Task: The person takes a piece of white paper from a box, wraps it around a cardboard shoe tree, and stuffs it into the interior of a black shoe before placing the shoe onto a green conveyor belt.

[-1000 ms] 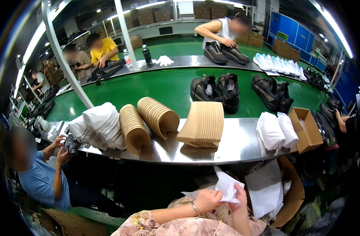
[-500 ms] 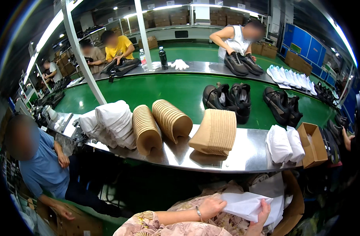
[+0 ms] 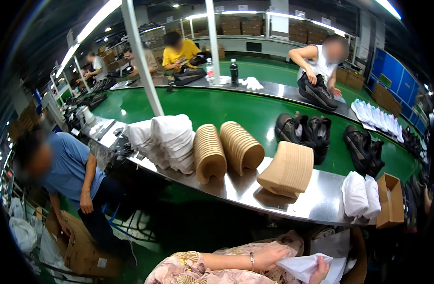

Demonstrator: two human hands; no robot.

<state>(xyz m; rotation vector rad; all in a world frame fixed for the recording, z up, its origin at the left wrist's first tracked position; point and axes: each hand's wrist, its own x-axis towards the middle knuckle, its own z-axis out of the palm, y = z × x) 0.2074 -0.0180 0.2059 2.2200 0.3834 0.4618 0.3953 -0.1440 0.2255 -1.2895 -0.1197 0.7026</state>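
Observation:
Over my lap a thin white sheet of paper [image 3: 298, 266] is stretched between my hands, creased and partly folded. My left hand [image 3: 272, 256] is closed on its left end, fingers curled in. At the right end my right hand [image 3: 319, 270] grips the paper between thumb and fingers. More white paper sheets [image 3: 334, 245] lie just beyond my right hand, in a large brown carton [image 3: 362, 258]. On the metal table edge ahead stand stacks of curved brown cardboard inserts [image 3: 210, 156] and two white paper bundles [image 3: 355, 194].
White wrapped bundles [image 3: 172, 142] are piled left of the inserts. A small cardboard box [image 3: 390, 203] stands at the table's right end. Dark shoes [image 3: 304, 135] sit on the green belt [image 3: 188, 104]. A person in blue [image 3: 75, 163] bends over a carton at left.
The view has swung left, so the table appears farther right and lower. The paper between my hands looks more folded and narrower. Across the belt, a person in white has raised a shoe.

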